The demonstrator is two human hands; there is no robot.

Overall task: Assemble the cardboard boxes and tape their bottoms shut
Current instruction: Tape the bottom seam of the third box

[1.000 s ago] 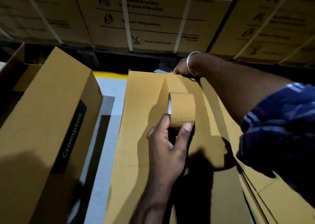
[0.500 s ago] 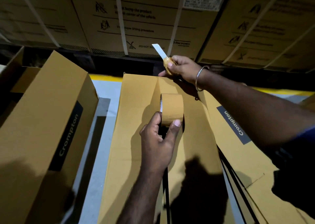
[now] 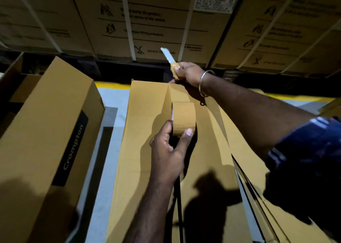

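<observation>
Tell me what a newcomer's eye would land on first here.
First, the two hands at the centre: the left hand grips a brown tape roll standing on the cardboard box, along the seam. At the box's far edge, the right hand holds a knife, its pale blade pointing up. A closed box printed "Crompton" sits to the left.

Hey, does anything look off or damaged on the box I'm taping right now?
Nothing looks damaged. The left hand holds the tape roll upright on the box, and the right hand grips a knife at the far edge. The centre seam near you still gapes dark, not yet taped.
</observation>
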